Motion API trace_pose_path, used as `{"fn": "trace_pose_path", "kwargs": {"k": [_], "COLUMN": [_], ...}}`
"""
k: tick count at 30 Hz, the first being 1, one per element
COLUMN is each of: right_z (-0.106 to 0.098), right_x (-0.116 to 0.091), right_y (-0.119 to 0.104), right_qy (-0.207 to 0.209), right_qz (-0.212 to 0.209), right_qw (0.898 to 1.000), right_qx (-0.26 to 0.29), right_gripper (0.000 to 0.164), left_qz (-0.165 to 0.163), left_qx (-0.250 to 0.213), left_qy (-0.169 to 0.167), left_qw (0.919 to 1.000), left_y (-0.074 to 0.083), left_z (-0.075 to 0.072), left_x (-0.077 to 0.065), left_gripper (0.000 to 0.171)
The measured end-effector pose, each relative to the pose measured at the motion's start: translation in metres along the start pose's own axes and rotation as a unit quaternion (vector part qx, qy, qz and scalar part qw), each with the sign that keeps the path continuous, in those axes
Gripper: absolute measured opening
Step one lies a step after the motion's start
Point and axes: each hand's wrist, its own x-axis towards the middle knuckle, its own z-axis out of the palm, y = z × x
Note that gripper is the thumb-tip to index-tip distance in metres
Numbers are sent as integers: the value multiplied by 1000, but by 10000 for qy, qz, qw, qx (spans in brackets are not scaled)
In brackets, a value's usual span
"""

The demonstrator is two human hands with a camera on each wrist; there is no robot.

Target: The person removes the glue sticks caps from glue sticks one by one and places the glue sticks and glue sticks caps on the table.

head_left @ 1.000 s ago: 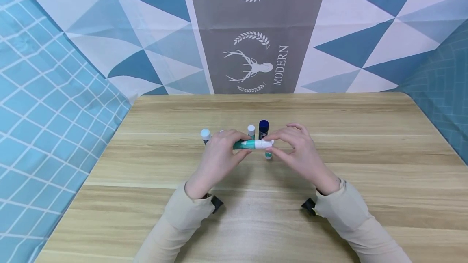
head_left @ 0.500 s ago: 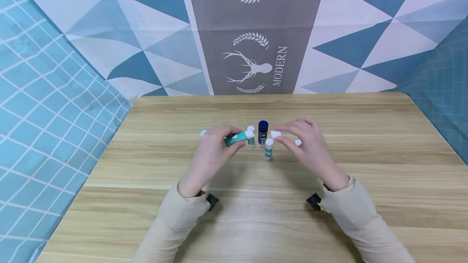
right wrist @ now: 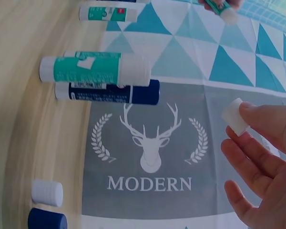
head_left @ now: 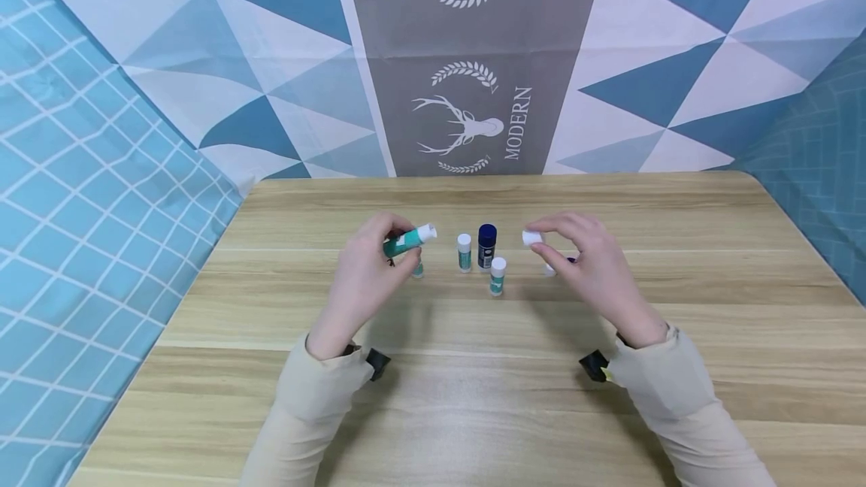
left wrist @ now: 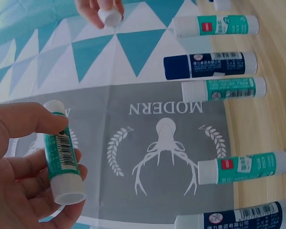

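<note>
My left hand (head_left: 368,261) grips a green glue stick (left wrist: 62,148) that is uncapped and tilted, its white end toward the right in the head view. Between thumb and forefinger of my right hand (head_left: 585,261) a small white cap (right wrist: 236,116) is pinched. The two hands are well apart above the table. Between them stand a green glue stick with a white cap (head_left: 464,252), a navy glue stick (head_left: 486,245) and, nearer me, another green one (head_left: 497,276). One more green glue stick (left wrist: 243,167) stands partly hidden behind my left hand.
Close to my left hand is a navy glue stick with a white top (left wrist: 243,217), hidden in the head view. A loose white cap (right wrist: 47,192) and a navy cap (right wrist: 47,219) sit on the wooden table (head_left: 473,397) by my right hand. A patterned cloth (head_left: 467,58) hangs behind.
The glue stick and its white cap, joined a second ago, have come apart. My left hand has moved left with the stick, my right hand to the right with the cap.
</note>
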Motion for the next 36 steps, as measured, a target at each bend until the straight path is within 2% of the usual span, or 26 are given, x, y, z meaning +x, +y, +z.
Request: {"fn": "trace_pose_path", "kwargs": {"k": [5,15,21,26,33,36], "right_z": [-6,-10,-19,-25,-36,-42], "right_x": [-1,-3,-3,0,0,-2], "right_y": [4,7,10,16,25,30], "right_qy": [-130,-224,-169,-92,-453,-578], "right_qz": [197,189,684,858,1369,1600], "right_qw": [9997,9992,9970,9954,9882,9833], "right_qx": [-98,-259,-318,-419,-509,-646], "right_gripper": [25,23,22,19,23,24], "left_qz": [-142,-404,-633,-745,-665,-720], "left_qx": [25,114,125,165,498,664], "left_qy": [-34,72,135,140,182,84], "left_qw": [9999,9991,9978,9970,9964,9952], "left_y": [-3,-16,-24,-28,-35,-39], "left_z": [-4,-18,-29,-33,-34,-35], "left_x": [0,-3,-1,0,2,3], "left_gripper": [19,22,22,21,20,19]}}
